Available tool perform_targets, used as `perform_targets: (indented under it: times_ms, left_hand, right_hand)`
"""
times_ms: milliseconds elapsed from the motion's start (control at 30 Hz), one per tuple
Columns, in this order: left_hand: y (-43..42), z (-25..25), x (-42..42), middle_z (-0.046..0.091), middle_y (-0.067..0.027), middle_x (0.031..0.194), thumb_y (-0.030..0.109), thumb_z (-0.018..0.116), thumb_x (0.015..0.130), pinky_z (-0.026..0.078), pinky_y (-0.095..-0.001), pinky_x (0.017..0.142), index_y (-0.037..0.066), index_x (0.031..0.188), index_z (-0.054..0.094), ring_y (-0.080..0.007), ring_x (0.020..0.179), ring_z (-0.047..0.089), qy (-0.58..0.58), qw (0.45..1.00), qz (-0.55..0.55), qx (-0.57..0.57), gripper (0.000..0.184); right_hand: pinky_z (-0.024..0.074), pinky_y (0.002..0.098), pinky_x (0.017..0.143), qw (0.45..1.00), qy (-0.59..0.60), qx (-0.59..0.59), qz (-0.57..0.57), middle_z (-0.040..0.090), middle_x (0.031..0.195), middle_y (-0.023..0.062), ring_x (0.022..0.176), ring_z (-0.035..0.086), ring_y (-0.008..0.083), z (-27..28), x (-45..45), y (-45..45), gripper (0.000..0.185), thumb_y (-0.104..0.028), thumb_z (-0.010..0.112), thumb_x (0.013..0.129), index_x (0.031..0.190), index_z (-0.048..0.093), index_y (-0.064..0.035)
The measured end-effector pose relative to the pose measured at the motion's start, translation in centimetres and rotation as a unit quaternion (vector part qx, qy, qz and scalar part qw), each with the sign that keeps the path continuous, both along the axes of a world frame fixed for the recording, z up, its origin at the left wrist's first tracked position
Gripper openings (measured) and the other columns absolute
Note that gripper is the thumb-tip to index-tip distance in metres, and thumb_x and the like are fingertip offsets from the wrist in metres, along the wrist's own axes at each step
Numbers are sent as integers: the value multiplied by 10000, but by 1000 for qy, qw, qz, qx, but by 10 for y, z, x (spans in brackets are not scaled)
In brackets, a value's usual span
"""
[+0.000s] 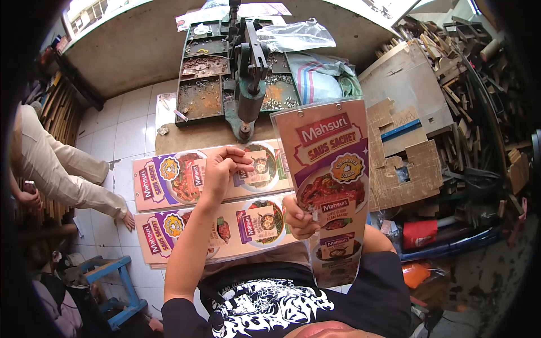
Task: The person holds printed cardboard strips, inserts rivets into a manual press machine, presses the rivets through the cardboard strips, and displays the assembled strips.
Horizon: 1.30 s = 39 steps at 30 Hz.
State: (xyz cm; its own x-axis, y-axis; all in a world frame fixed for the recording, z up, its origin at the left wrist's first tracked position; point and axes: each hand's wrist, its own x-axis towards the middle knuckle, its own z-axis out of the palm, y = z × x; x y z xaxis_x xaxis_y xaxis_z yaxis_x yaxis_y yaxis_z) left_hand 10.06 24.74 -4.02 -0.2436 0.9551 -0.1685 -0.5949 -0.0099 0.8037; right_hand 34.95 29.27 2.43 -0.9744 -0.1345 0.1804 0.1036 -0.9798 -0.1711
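Note:
My right hand (301,218) is closed on the edge of a long printed Mahsuri sign (331,141) in a clear plastic cover, held upright with small metal rings in its top edge. My left hand (225,166) hovers over a stack of matching signs (147,188), its fingers curled and pinched together; anything between them is too small to make out. Nearer my body lies another stack of these signs (152,248). Beyond my hands stands a green hand press (248,107), its lower end above the worktable (191,138).
Divided metal trays (200,107) of small metal parts flank the press. A plastic bag (296,36) and a striped sack (321,79) sit behind it. Cut boards (408,152) and stacked wood are at right. Another person's legs (67,158) and a blue stool (121,281) are at left.

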Motion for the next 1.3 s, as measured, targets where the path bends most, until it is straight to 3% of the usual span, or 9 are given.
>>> perform_targets:
  times_ms: [333,433,533,600,700,767,1033,1200,1300]
  left_hand:
    - [0,0,0,677,-219,920,-52,409,740,584,-364,779,-96,1034,581,-287,773,717,9,1000,1,11,344]
    - [-3,11,1,680,-215,952,25,461,852,577,-355,798,-91,1081,577,-274,796,714,24,999,-13,25,282]
    - [-15,60,8,670,-222,1005,352,499,1011,563,-357,808,-100,1208,522,-286,861,710,23,991,-61,121,494]
    - [-29,90,17,669,-224,1029,355,503,1010,559,-348,811,-100,1223,519,-282,869,707,42,986,-61,153,503]
    - [-44,112,23,678,-191,1069,316,550,1000,549,-323,819,-93,1249,524,-225,891,693,72,976,-61,199,480]
    - [-53,127,27,690,-149,1053,256,596,983,548,-320,821,-83,1249,540,-172,894,678,187,968,-63,154,435]
    - [-84,126,34,701,-136,1022,113,602,969,581,-283,740,-86,1149,620,-150,877,680,118,980,-26,158,269]
    - [-114,115,24,693,-163,1025,114,589,961,614,-322,723,-104,1145,604,-201,878,702,84,987,31,135,285]
    - [-147,112,17,678,-170,1073,112,571,964,606,-325,754,-110,1181,574,-205,918,696,72,984,123,108,311]
  right_hand:
    - [388,271,571,998,24,-25,55,488,798,37,575,509,134,2,-11,-10,741,-626,674,752,1025,471,32]
    - [382,265,565,998,20,-24,61,479,796,34,576,514,132,5,-11,-15,739,-620,677,756,1031,473,34]
    - [368,260,555,997,6,-18,70,459,789,32,567,505,129,10,-13,-19,721,-603,683,762,1024,472,34]
    - [356,259,546,997,4,-14,77,444,782,30,558,494,127,9,-15,-24,706,-592,686,765,1013,470,33]
    - [463,282,657,985,96,-92,114,554,934,83,739,604,169,1,-26,-32,641,-505,605,883,1176,478,52]
    - [462,294,706,984,96,-92,118,557,984,94,798,601,176,1,-26,-35,628,-484,582,903,1212,463,50]
    - [459,342,906,997,-33,65,-18,567,1186,137,1031,592,207,-15,-5,-20,586,-400,493,983,1356,401,43]
    - [458,372,1031,838,-266,427,-212,573,1312,165,1176,585,227,6,72,3,570,-347,437,1034,1446,362,39]
    - [469,381,992,725,-301,549,-287,633,1200,159,1111,616,235,44,116,-1,574,-395,450,1023,1360,467,70]
